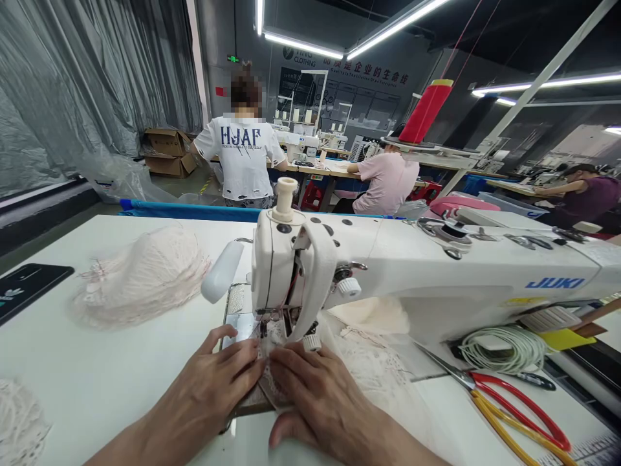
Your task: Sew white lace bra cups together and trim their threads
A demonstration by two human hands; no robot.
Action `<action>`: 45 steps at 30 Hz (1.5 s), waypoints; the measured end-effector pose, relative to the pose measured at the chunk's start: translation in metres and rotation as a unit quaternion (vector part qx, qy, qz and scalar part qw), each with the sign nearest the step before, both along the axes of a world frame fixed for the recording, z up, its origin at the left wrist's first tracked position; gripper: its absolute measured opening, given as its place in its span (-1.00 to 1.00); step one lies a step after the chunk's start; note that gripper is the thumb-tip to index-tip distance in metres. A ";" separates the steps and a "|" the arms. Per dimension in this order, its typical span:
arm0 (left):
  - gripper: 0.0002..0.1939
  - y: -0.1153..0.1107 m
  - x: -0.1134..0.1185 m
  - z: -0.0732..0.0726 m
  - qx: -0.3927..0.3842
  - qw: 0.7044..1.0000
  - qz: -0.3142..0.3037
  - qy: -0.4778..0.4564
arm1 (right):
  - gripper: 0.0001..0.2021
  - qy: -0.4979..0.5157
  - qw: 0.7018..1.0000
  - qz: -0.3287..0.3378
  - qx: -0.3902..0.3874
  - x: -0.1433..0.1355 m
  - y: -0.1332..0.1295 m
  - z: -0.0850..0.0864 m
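White lace fabric (373, 362) runs under the needle area of a white sewing machine (378, 259) and spreads to the right over the table. My left hand (220, 372) lies on the needle plate and the lace edge, left of the presser foot (263, 329), its fingers stretched out. On the lace just right of the foot rests my right hand (323, 388), fingers flat and thumb apart. Both hands' fingertips come close to each other in front of the foot. Whether any lace is pinched beneath the fingers is hidden.
A pile of pale lace pieces (145, 272) lies left, near a black phone (33, 285). Scissors (499, 395) with red and yellow handles and a coiled pale cord (504, 349) lie right. A person (245, 155) stands ahead; others sit at machines. A red thread cone (427, 111) stands above.
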State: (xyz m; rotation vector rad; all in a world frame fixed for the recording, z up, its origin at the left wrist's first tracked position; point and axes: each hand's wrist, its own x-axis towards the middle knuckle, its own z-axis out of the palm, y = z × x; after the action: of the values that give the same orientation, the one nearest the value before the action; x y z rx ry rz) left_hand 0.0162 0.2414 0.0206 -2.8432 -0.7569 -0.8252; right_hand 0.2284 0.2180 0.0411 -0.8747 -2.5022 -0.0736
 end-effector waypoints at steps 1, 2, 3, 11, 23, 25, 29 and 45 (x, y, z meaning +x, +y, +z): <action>-0.74 0.002 0.000 0.001 -0.005 1.000 0.001 -0.004 | -0.42 -0.002 1.000 -0.003 0.003 0.000 0.002 -0.001; -0.72 0.004 0.001 0.001 -0.010 1.000 0.002 -0.010 | -0.42 -0.005 1.000 -0.007 0.005 0.000 0.003 -0.002; -0.71 0.006 0.001 0.002 -0.013 1.000 0.003 -0.014 | -0.42 -0.007 1.000 -0.012 0.008 0.000 0.005 -0.003; -0.60 0.010 0.001 0.008 0.014 0.999 0.036 0.005 | -0.35 -0.035 0.999 -0.014 0.023 0.001 0.009 -0.001; -0.69 0.008 0.000 0.008 0.029 0.999 0.026 0.010 | -0.46 0.008 0.998 0.024 0.059 -0.003 0.002 -0.008; -0.70 0.008 0.000 0.006 0.047 0.998 0.029 0.013 | -0.50 0.016 0.998 0.016 0.054 -0.004 0.001 -0.007; -0.64 0.009 -0.001 0.001 0.049 0.997 0.049 0.019 | -0.53 0.025 0.998 -0.017 0.046 -0.006 0.001 -0.009; -0.56 -0.016 -0.023 0.012 0.017 0.988 0.145 -0.052 | -0.87 -0.023 0.997 -0.068 -0.010 -0.013 0.009 0.004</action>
State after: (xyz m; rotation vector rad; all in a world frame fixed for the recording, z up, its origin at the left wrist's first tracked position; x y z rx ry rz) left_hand -0.0070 0.2256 0.0324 -2.5886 -1.1228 -0.9341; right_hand 0.2155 0.2266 0.0447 -1.0629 -2.4870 -0.1161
